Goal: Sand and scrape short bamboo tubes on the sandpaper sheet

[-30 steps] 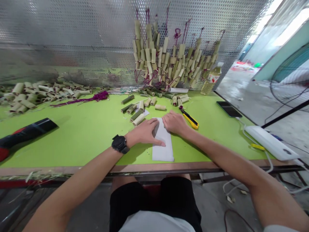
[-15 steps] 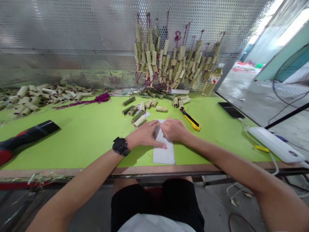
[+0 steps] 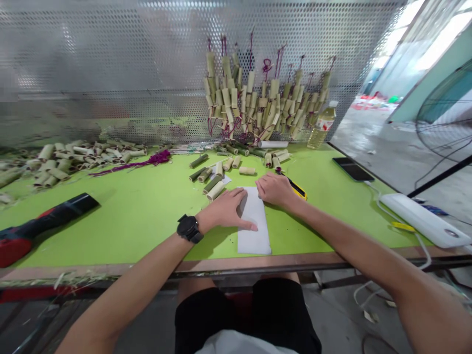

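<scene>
A white sheet of paper [image 3: 254, 241], long and narrow, lies flat on the green tabletop [image 3: 147, 211] in front of me. My left hand [image 3: 225, 209] rests along its left side, fingers stretched out and thumb spread across the sheet. At the paper's upper right edge is my right hand [image 3: 275, 189], its fingers curled together; whatever they may hold is hidden beneath them. Just beyond that hand lies a yellow and black utility knife [image 3: 300, 191], partly covered by it. Cut bamboo tubes [image 3: 216, 191] are scattered past my left fingertips, near another small piece of paper [image 3: 225, 179].
Strung bamboo tubes [image 3: 271, 103] hang on the perforated metal panel [image 3: 110, 64]. A bamboo pile [image 3: 59, 162], purple string [image 3: 158, 158] and a black-red power tool [image 3: 47, 216] are left. Rightward are a bottle [image 3: 322, 128], a phone [image 3: 353, 169] and a white power bank [image 3: 424, 219].
My right hand has slid right, from the upper middle of the paper to its right edge, uncovering more of the sheet. The left hand stays on the paper. The view has tilted slightly.
</scene>
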### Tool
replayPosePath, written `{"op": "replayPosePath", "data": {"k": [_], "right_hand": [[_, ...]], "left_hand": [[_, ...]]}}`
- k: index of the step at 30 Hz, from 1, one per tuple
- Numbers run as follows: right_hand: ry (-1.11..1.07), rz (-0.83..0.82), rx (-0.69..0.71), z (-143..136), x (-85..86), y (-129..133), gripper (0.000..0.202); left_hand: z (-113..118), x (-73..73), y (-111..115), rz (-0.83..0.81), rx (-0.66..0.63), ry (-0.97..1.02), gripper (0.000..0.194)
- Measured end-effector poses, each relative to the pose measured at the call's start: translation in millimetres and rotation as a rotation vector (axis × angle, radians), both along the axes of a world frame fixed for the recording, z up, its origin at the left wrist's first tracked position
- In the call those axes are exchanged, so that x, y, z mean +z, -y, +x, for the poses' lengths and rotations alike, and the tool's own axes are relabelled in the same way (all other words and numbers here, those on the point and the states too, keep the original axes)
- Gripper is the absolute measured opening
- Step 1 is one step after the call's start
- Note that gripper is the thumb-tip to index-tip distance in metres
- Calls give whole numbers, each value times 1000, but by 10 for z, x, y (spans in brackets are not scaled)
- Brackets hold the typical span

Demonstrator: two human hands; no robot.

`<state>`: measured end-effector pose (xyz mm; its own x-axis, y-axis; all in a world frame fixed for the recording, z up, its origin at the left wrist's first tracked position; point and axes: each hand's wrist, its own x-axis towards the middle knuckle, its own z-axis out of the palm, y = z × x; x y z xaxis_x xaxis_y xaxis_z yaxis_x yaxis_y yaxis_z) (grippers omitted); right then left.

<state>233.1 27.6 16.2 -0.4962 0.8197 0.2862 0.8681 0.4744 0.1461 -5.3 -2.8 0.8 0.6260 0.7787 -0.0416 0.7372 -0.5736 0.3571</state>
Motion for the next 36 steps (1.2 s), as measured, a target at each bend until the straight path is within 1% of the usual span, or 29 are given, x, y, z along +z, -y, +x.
{"op": "replayPosePath", "data": {"k": [2,3,6,8,9,11,13,15,18,21,25,30,36], "right_hand": [[-177,-32,-74,-8,-35,-19,53],[-310,-77,-96,-20,-62,-16,58],[-830,-308,-64,-47,-145,10,73],[-1107,-472,-33,-47,-172,30,81],[-1188,-536,-33,-45,-173,42,83],[-1258,-617,-41,-44,-158,72,86],[-1270,-648,-37,-51,-137,109,87],[-1254,-645,-24,-62,-127,143,88],[-1202,-577,-6,-76,-134,175,89],[-1123,-495,27,-83,-142,183,91],[-1028,-453,59,-94,-135,182,92],[-956,-408,54,-98,-148,171,92],[-850,-349,33,-83,-176,153,83]], "left_hand": [[-2,16,15,-5,-9,-8,143],[-4,22,20,-8,-10,-12,144],[-5,44,26,-9,-23,3,142],[5,68,28,0,-61,35,135],[13,84,32,2,-87,54,130],[35,124,51,-14,-125,92,118],[62,163,80,-51,-112,124,106],[89,191,110,-81,-72,149,93],[124,203,141,-80,-35,203,78],[156,195,158,-49,-13,250,69],[188,188,174,-21,21,276,63],[192,177,185,7,19,290,58],[165,160,179,4,26,347,62]]}}
